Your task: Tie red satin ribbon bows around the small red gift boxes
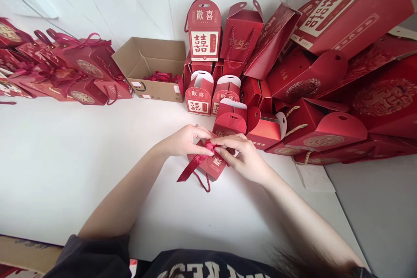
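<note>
A small red gift box (213, 173) lies on the white table under both hands, its twisted red cord handle drooping toward me. Across its top runs a dark red satin ribbon (192, 168), one tail sticking out to the lower left. My left hand (187, 140) is closed, thumb and fingers pinching the ribbon from the left. From the right, my right hand (243, 154) pinches the same ribbon, its thumb and index finger meeting the left fingertips. The ribbon's loop or knot is partly covered by the fingers.
Behind stands an open cardboard carton (159, 89) with red ribbons inside. Stacked red gift boxes (203, 30) fill the back right, some leaning. Ribbon-tied red boxes (87, 67) are piled at the back left. The white table (81, 147) meets a tiled wall (137, 0).
</note>
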Available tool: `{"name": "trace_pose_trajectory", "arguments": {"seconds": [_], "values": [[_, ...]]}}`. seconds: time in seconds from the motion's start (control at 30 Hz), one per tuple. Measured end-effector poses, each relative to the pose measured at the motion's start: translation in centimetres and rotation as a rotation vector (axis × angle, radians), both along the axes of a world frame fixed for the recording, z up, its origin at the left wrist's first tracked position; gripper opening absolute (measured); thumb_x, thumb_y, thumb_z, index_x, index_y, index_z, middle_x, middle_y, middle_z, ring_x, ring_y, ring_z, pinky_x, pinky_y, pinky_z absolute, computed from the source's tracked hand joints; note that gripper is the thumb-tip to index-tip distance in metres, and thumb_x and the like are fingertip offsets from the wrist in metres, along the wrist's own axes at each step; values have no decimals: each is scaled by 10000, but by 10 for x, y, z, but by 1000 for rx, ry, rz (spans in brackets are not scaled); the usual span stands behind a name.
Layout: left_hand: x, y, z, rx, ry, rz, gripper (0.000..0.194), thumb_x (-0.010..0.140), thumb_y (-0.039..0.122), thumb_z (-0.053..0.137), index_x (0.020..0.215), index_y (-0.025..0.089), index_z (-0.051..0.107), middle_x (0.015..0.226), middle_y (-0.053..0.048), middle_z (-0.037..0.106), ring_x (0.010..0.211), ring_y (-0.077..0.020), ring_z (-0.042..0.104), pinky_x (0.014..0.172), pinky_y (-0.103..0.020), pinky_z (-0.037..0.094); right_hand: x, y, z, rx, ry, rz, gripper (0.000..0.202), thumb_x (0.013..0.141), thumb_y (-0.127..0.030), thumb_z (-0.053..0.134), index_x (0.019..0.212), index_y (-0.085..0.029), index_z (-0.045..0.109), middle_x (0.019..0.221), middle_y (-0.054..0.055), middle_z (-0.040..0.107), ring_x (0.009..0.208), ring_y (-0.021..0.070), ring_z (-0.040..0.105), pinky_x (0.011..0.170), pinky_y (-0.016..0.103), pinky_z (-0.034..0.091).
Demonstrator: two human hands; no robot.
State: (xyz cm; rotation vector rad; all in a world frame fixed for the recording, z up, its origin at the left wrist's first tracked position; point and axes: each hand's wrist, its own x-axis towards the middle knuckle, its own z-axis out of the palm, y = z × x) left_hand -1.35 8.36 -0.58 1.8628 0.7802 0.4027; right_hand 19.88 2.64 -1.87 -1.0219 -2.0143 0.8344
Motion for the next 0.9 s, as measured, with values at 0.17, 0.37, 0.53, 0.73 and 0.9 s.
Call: {"name": "trace_pose_trajectory", "arguments": {"seconds": [0.17, 0.37, 0.53, 0.73, 0.9], "values": [[0, 0, 0, 8, -7, 11, 173, 738, 253, 762, 905, 207, 766, 1042, -54, 700, 1012, -215, 638, 932, -343, 481, 0, -2, 0, 85, -112, -11, 221, 979, -230, 492, 1123, -256, 658, 1043, 25, 746, 917, 198, 680, 895, 376, 375], [0, 1, -2, 30, -25, -12, 217, 745, 348, 773, 912, 209, 775, 1039, -60, 708, 1012, -216, 637, 944, -334, 483, -1, -4, -1, 120, -165, 7, 208, 997, -233, 453, 1129, -246, 613, 1060, 46, 730, 938, 201, 664, 873, 365, 367], [1, 0, -2, 27, 26, 30, 197, 811, 390, 704, 871, 221, 785, 1053, -58, 696, 1014, -210, 634, 919, -323, 493, 0, -2, -5, 30, -137, -111, 234, 933, -268, 551, 1158, -228, 503, 746, -9, 614, 684, 164, 562, 796, 337, 433], [1, -1, -1, -58, -30, 15, 219, 804, 363, 705, 896, 164, 705, 957, -70, 706, 938, -206, 658, 872, -357, 511, 6, 4, -5, -135, -39, -100, 94, 884, -318, 630, 908, -227, 637, 952, 46, 616, 889, 199, 598, 796, 340, 475], [1, -3, -3, -158, -55, 77, 281, 777, 366, 724, 896, 162, 572, 876, -43, 668, 820, -182, 655, 740, -334, 520, 6, 5, -3, -197, 10, -100, 139, 908, -344, 595, 856, -222, 636, 890, 35, 610, 861, 195, 593, 763, 339, 467]]}}
